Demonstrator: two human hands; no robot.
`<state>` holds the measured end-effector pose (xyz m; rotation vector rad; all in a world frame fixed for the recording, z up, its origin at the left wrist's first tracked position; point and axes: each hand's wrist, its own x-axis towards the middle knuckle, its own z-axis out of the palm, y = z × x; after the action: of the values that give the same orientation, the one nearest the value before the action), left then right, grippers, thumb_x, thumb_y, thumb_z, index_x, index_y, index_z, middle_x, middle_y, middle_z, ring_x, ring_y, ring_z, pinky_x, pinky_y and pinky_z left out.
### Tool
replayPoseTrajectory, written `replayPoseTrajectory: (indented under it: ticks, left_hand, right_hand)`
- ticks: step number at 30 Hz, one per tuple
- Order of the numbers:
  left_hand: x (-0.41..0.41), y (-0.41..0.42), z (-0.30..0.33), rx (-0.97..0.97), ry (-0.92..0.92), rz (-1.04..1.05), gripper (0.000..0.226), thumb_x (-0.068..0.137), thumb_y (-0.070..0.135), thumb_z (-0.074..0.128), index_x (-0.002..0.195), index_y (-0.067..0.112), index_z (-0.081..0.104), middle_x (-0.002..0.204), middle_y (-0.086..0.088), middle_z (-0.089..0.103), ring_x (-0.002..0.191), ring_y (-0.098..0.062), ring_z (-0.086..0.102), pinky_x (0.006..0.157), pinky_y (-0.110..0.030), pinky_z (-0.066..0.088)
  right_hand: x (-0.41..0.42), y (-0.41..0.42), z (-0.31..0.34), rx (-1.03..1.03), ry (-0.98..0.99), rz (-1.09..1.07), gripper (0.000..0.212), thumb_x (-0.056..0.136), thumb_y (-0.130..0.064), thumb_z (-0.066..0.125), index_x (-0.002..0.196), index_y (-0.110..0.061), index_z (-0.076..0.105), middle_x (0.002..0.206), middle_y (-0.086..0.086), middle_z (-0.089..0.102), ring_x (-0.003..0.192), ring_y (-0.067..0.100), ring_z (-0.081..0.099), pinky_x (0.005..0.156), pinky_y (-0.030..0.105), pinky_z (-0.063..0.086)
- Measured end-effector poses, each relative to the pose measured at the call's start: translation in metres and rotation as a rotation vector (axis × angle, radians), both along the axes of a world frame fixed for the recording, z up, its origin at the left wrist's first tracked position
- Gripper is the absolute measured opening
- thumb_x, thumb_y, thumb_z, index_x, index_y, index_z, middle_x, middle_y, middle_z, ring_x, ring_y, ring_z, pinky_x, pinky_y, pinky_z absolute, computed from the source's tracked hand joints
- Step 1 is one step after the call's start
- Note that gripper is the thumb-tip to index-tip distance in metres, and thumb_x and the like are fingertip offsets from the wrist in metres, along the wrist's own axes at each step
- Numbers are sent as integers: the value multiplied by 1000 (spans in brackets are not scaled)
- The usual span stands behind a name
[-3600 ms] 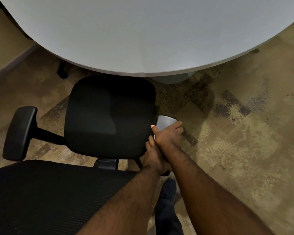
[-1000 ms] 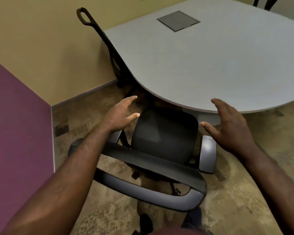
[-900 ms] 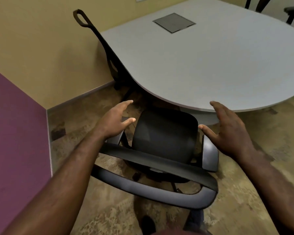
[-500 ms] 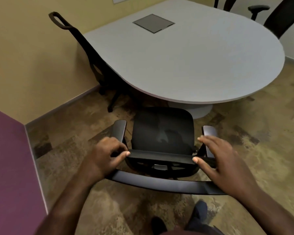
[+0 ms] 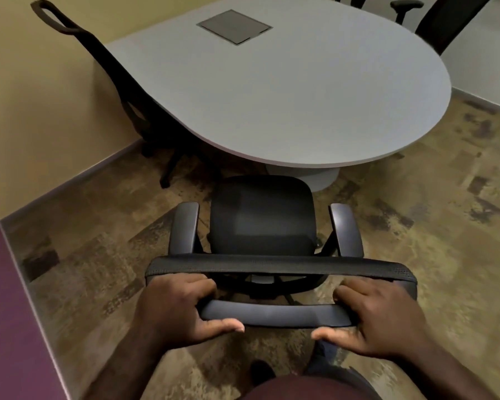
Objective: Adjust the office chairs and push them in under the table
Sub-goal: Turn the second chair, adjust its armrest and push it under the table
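— Hands first: where are we holding?
— Our left hand [image 5: 176,311] and right hand [image 5: 380,316] are both curling round the grey rear bar [image 5: 274,313] of the office chair [image 5: 261,217], thumbs underneath.
— And the chair?
— It is standing on the carpet [image 5: 416,226], seat front just reaching the bench [image 5: 300,96] edge.

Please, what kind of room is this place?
Probably a small office meeting room: a grey table with a cable hatch in its top, black swivel chairs drawn up around it, and patterned carpet.
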<state>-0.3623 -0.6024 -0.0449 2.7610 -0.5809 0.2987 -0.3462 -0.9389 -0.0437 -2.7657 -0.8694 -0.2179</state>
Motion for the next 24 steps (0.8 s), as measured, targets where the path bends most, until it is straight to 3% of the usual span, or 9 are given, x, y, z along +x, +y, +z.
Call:
replayPoseTrajectory:
  ticks: [3, 9, 14, 24]
  left_hand:
    - [7, 0, 4, 28, 15, -36, 67, 61, 92, 56, 54, 25, 50, 50, 12, 46, 44, -7, 46, 47, -20, 27]
    - [11, 0, 2, 34, 18, -64, 66, 63, 90, 55, 55, 24, 57, 50, 10, 51, 44, -10, 49, 42, -24, 36]
    - [16, -1, 0, 49, -4, -56, 69, 67, 89, 52, 55, 21, 58, 50, 8, 51, 44, -13, 50, 42, -27, 39]
    - [49, -2, 0, 91, -20, -24, 73, 69, 91, 44, 55, 20, 58, 49, 7, 51, 44, -13, 48, 44, -23, 31]
  right_hand:
    - [7, 1, 4, -84, 32, 18, 61, 70, -82, 54, 57, -23, 53, 54, -8, 49, 46, 13, 49, 47, 21, 22]
    - [11, 1, 0, -181, 75, 31, 39, 65, -50, 74, 57, -21, 51, 51, -4, 51, 41, 18, 50, 42, 21, 24]
    - [17, 1, 1, -143, 72, 16, 37, 73, -53, 50, 57, -20, 52, 50, -4, 52, 40, 19, 49, 38, 23, 30]
    - [50, 1, -1, -170, 51, -17, 32, 67, -47, 71, 60, -19, 55, 51, -5, 51, 40, 19, 49, 45, 21, 25]
